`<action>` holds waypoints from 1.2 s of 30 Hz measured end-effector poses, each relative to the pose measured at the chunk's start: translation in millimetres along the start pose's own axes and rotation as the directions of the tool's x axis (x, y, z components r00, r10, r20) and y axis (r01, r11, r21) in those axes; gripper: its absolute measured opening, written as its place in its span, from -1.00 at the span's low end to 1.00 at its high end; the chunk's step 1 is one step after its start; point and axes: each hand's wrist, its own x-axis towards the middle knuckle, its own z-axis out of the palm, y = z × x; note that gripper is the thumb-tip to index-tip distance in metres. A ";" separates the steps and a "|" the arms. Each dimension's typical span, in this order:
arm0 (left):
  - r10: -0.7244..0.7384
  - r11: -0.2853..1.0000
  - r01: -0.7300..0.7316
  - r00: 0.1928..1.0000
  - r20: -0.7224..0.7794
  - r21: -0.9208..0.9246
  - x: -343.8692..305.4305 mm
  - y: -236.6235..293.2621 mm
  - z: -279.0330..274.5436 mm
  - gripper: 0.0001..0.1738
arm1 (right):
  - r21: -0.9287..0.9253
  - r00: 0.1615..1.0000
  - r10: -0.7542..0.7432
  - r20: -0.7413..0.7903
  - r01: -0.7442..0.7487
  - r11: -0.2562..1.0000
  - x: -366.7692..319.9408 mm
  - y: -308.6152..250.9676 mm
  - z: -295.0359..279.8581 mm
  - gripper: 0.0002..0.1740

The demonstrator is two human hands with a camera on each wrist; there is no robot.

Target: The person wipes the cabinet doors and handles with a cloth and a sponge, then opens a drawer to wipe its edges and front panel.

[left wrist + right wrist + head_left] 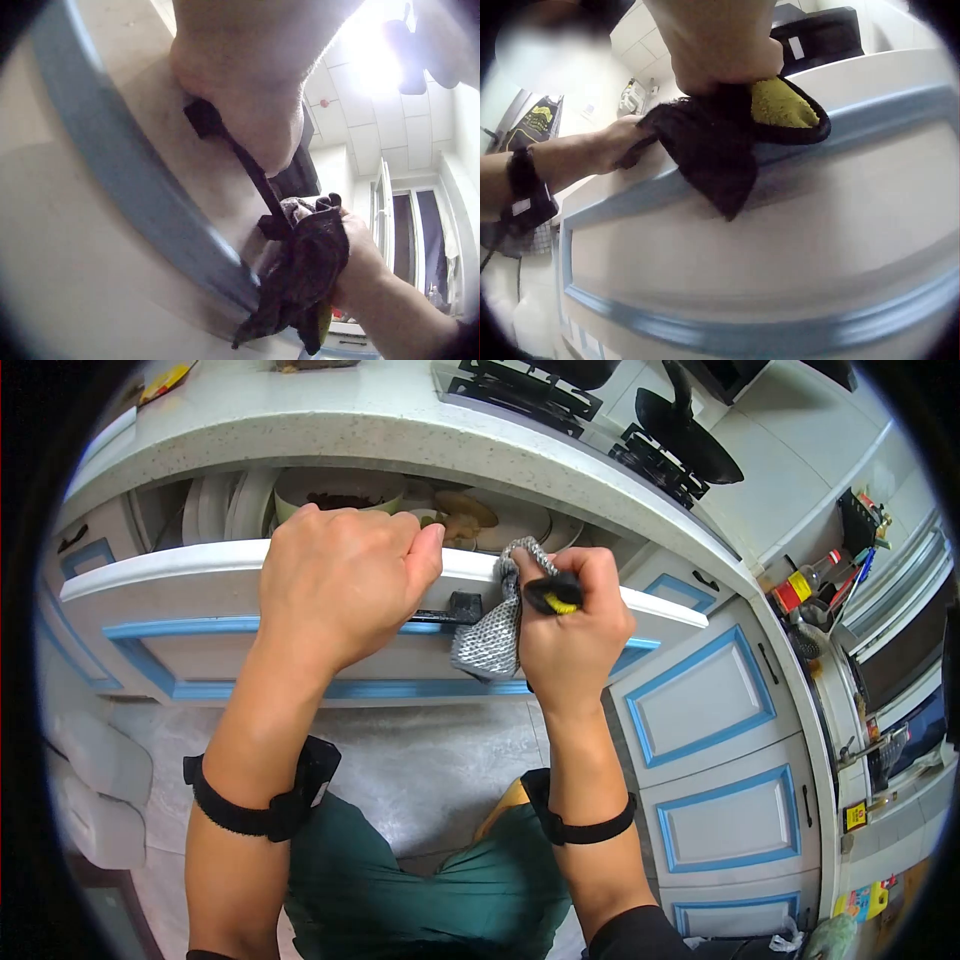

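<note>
Head view: my left hand (340, 585) has its fingers curled over the top edge of the open drawer (200, 650), clamped on it. My right hand (575, 625) is just beside it, fingers closed on a grey mesh cloth (490, 635) and a yellow-and-black pad (553, 598). The cloth hangs from those fingers down the drawer front, touching the black handle (445, 615), which runs between the two hands. Plates (230, 505) stand in the drawer beyond the left fingers. The tabletop (350, 430) with the stove (560, 400) is above.

Left wrist view: the handle (247, 169) comes out from under the left hand (247, 97). I cannot tell whether any finger wraps the bar itself. The cloth (304, 277) is bunched at the handle's far end and pinched by the right hand (360, 262).

Right wrist view: the right hand (712, 37) presses the cloth (705, 157) and pad (780, 105) against the drawer's (780, 225) top edge, with a loose corner drooping below the fingers. The left hand (622, 139) grips the same edge, further along.

Handling, my read: the cloth is light, limp and open-weave, so it should snag on the handle ends. It is best held bunched, near its middle. The pad looks soft. The drawer is stiff and probably heavy with crockery, so it is best held at the top edge or the handle bar.
</note>
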 end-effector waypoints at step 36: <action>-0.009 0.999 0.008 1.000 0.012 0.035 0.4 3.4 0.5 -0.60 | -0.167 0.943 -0.236 0.233 0.278 0.946 -5.4 5.6 -16.0 -0.73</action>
